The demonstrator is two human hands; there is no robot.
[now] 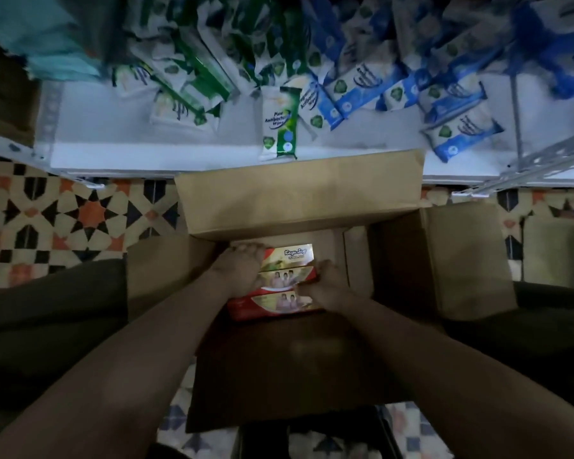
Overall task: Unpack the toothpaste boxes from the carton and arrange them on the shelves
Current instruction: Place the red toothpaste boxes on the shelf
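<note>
An open brown carton (299, 200) stands on the floor below me, flaps spread. Inside it lies a stack of red and gold toothpaste boxes (287, 256), three faces showing. My left hand (239, 270) grips the left end of the boxes, fingers curled over their far edge. On the stack's right end my right hand (325, 286) holds the boxes, thumb on top. A white shelf (153, 137) runs across just beyond the carton.
The shelf holds green wipe packs (279, 127) at the middle and left, and blue wipe packs (458, 127) at the right. Patterned floor tiles (63, 220) show on both sides. A metal shelf bracket (544, 164) juts out at the right.
</note>
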